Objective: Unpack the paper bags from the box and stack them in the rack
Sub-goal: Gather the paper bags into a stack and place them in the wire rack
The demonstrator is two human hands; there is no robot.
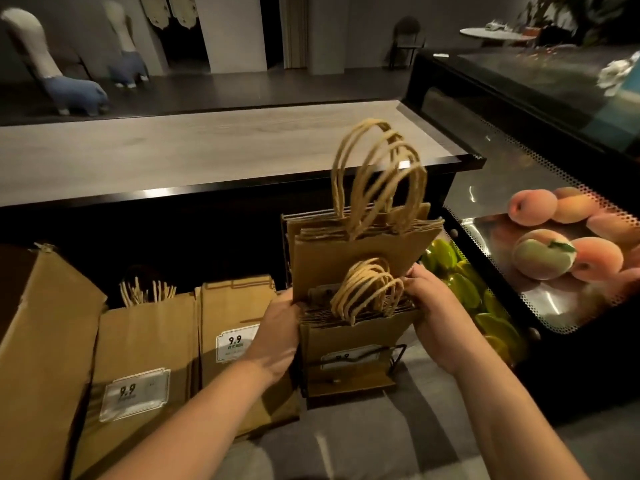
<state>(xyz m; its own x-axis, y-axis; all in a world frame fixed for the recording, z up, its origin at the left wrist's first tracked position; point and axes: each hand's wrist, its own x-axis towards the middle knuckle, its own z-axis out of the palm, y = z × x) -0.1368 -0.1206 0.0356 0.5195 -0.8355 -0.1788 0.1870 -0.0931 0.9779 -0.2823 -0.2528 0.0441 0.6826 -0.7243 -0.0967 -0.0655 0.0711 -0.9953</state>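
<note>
Both hands, left (277,327) and right (427,299), are gripping the sides of a bag bundle (356,327) standing in the rack's (394,358) front slot. I think pushing it down evenly, edges aligned, is seating it best.

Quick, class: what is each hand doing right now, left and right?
Left hand: grips the left side of the front stack of paper bags.
Right hand: grips its right side.
</note>
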